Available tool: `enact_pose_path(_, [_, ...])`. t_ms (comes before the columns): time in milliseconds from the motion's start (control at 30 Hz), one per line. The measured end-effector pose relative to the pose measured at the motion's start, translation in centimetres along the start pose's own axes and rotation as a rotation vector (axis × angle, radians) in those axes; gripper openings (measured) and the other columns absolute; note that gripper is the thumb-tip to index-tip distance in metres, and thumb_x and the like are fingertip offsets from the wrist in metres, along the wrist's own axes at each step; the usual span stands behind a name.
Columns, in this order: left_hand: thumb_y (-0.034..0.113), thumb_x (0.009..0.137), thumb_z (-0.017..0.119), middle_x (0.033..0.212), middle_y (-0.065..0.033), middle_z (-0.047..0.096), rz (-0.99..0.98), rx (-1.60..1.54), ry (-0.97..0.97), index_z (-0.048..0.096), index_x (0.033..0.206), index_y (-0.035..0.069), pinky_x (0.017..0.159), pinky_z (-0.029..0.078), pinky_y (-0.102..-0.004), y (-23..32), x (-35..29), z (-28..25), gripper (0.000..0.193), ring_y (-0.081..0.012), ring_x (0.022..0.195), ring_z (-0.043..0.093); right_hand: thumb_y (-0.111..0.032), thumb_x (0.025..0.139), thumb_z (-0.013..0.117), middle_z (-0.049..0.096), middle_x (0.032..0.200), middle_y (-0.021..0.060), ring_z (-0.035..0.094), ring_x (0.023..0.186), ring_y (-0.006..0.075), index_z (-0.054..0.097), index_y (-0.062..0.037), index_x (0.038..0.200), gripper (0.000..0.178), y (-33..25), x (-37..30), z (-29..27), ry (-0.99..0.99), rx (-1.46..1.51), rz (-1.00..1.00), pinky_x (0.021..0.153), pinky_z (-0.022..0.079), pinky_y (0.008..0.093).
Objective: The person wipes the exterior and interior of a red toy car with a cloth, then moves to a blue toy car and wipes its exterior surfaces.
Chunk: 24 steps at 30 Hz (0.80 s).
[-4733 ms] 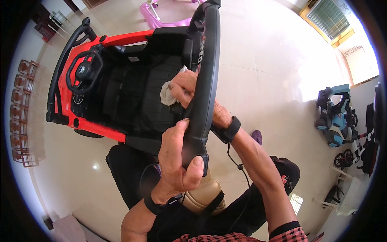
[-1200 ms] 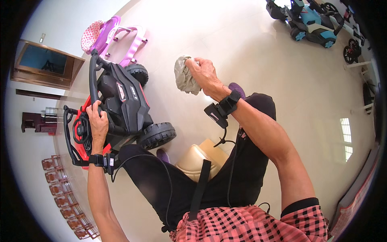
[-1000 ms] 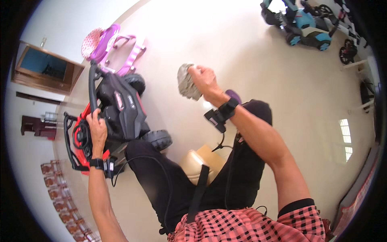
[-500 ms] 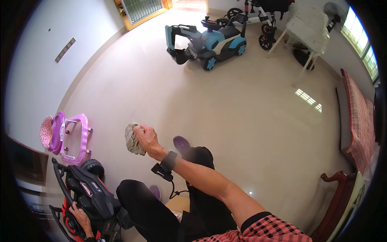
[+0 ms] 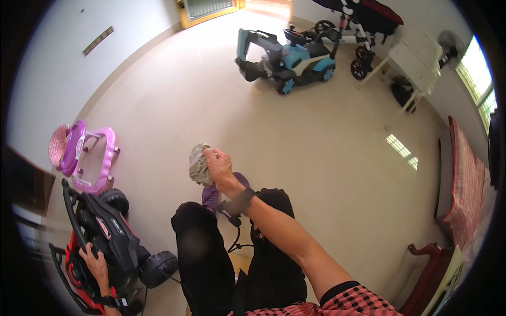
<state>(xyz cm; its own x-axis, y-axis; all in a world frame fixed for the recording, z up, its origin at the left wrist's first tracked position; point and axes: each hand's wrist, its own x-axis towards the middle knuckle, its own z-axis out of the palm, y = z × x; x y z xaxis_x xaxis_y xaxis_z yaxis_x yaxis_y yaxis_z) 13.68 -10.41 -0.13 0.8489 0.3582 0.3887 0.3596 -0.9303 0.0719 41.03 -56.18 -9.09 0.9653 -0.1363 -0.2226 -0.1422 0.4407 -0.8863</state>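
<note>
My right hand (image 5: pixel 220 167) is closed around a crumpled grey-beige cloth (image 5: pixel 199 164), held out above the floor in front of my knees. The cloth bulges out on the left side of the fist. At the lower left, my left hand (image 5: pixel 96 267) grips the black bar of a black and red ride-on toy car (image 5: pixel 113 231). Its fingers curl over the bar's lower end. The car has chunky black wheels and stands tilted beside my left leg.
Behind the car stands a purple baby walker (image 5: pixel 110 152). Farther off are a blue ride-on excavator (image 5: pixel 298 60), a stroller (image 5: pixel 363 21) and a white folding table (image 5: pixel 416 58). A checked cushion (image 5: pixel 464 184) and a dark wooden armrest (image 5: pixel 429 268) line the right side.
The view has shifted, and my legs now stand closer together, with the left foot moved forward. Both hands keep their hold, the right on the cloth, the left on the toy car.
</note>
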Motion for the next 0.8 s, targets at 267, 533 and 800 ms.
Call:
enact_pose_path(267, [-0.004, 0.076, 0.055, 0.125, -0.0254, 0.041, -0.027, -0.077, 0.020, 0.051, 0.113, 0.002, 0.097, 0.041, -0.0466, -0.5, -0.1, 0.2, 0.038, -0.0471, 0.114, 0.048, -0.030, 0.089, 0.061, 0.058, 0.067, 0.0030, 0.052, 0.064, 0.0119, 0.064, 0.0006, 0.088, 0.030, 2.6, -0.9, -4.0, 0.067, -0.327, -0.012, 0.058, 0.045, 0.0325])
enact_pose_path(533, [-0.009, 0.075, 0.047, 0.110, -0.0241, 0.042, 0.034, -0.113, 0.026, 0.052, 0.104, 0.001, 0.089, 0.042, -0.0465, 0.5, 0.6, -0.2, 0.031, -0.0451, 0.102, 0.050, -0.027, 0.092, 0.060, 0.059, 0.072, -0.0004, 0.052, 0.065, 0.0091, 0.064, -0.0006, 0.085, 0.027, 0.0, -1.0, -8.5, 0.184, -0.166, -0.084, 0.056, 0.046, 0.0289])
enact_pose_path(800, [-0.007, 0.077, 0.047, 0.114, -0.0242, 0.043, 0.037, -0.081, 0.022, 0.052, 0.106, 0.003, 0.092, 0.042, -0.0465, 0.3, -0.4, -1.1, 0.031, -0.0439, 0.106, 0.050, -0.024, 0.094, 0.058, 0.058, 0.075, -0.0034, 0.051, 0.067, 0.0064, 0.064, -0.0026, 0.093, 0.023, -3.9, -2.9, -9.6, 0.040, -0.025, -0.126, 0.058, 0.046, 0.0243])
